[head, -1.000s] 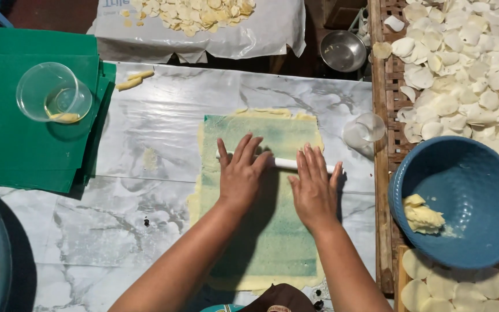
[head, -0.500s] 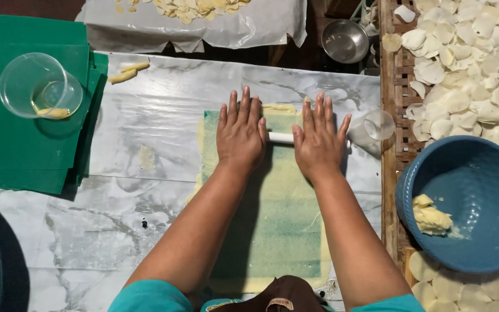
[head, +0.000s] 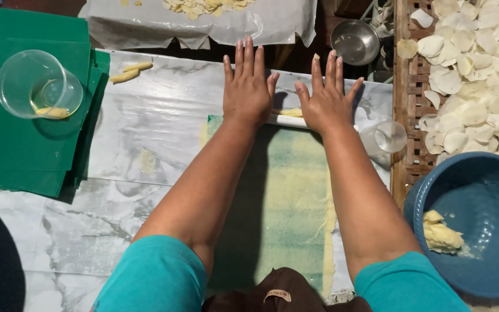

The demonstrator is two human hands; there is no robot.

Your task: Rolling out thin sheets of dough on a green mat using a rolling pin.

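Green plastic sheet point(head: 278, 208), smeared thin with pale dough, lies lengthwise on the marble-patterned surface point(head: 145, 115), running from the person's body toward the far edge. At its far end a white rolling pin point(head: 287, 121) sits crosswise, its long axis left to right, under both palms. Left hand point(head: 248, 86) and right hand point(head: 328, 98) press flat on the pin, fingers spread and extended, set side by side and slightly apart, neither nearer than the other. A clear cup point(head: 383, 138) lies just right of the pin. A blue bowl point(head: 480, 190) holding a dough lump sits farther right.
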